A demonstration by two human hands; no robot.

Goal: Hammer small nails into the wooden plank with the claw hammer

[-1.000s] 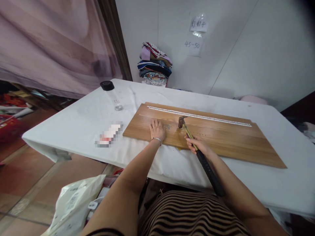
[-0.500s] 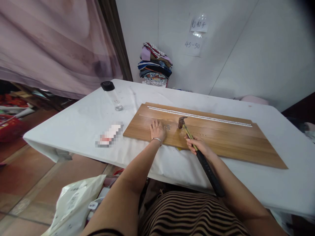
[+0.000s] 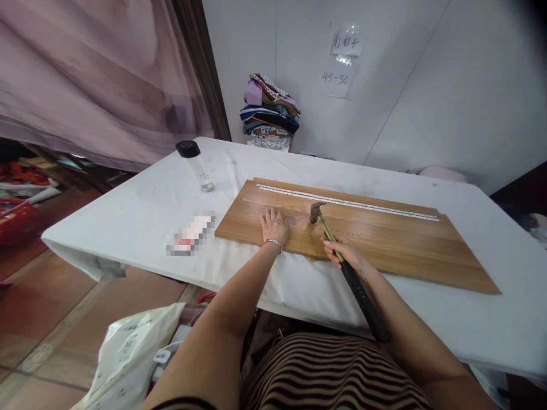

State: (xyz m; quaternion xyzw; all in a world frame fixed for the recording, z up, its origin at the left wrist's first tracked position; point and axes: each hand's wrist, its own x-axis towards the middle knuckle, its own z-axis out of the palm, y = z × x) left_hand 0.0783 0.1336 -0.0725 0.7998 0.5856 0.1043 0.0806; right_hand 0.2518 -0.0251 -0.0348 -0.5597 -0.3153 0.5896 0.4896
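A long brown wooden board (image 3: pixel 410 245) lies across the white-covered table. My left hand (image 3: pixel 274 226) rests on its left part, palm down with the fingers spread. Just right of those fingers is a small heap of nails (image 3: pixel 292 220). My right hand (image 3: pixel 342 251) is wrapped round the shaft of a claw hammer (image 3: pixel 358 293), whose black grip points back toward my body. The rusty hammer head is at the board, over its middle. A short row of small dark spots (image 3: pixel 351 234) shows on the wood right of the hammer.
Two white strips (image 3: pixel 350 201) run along the board's far side. A clear bottle with a black lid (image 3: pixel 199 168) and a blurred-out flat object (image 3: pixel 190 233) are on the table (image 3: pixel 128 210) at left. Folded clothes (image 3: pixel 270 111) are stacked by the wall. A plastic bag (image 3: pixel 128 353) sits below the near edge.
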